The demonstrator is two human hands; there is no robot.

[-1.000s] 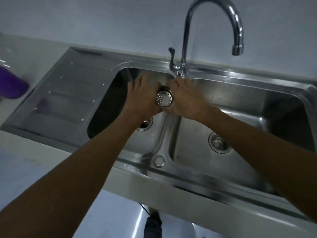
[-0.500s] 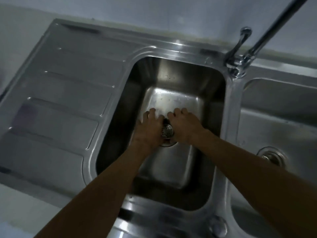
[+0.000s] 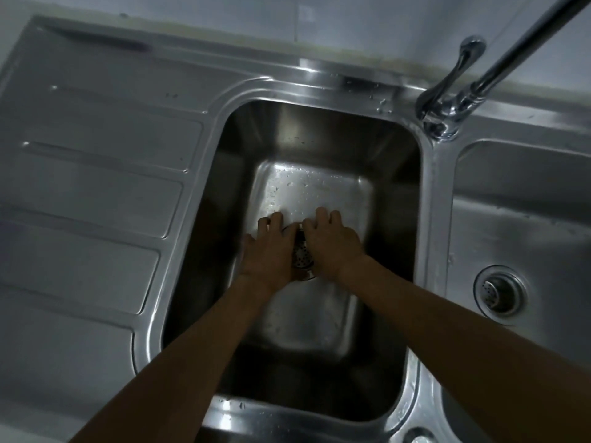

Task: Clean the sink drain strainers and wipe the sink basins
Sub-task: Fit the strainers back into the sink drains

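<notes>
Both my hands reach down to the floor of the left basin [image 3: 319,148] of a steel double sink. Between them is a perforated metal drain strainer [image 3: 301,254], gripped from both sides right over the drain opening. My left hand [image 3: 270,251] covers its left side and my right hand [image 3: 332,247] its right side, so only a narrow strip of the strainer shows. I cannot tell whether it sits in the drain or just above it. A second strainer [image 3: 499,290] sits in the drain of the right basin [image 3: 524,199].
A ribbed steel drainboard [image 3: 96,187] lies left of the basin. The chrome tap [image 3: 447,110] with its lever rises at the back between the basins, its spout reaching up to the right. Water drops dot the rim and basin floor.
My hands carried the strainer from up near the tap down to the left basin's drain. The camera leaned forward over that basin. Over the last half second the hands barely moved.
</notes>
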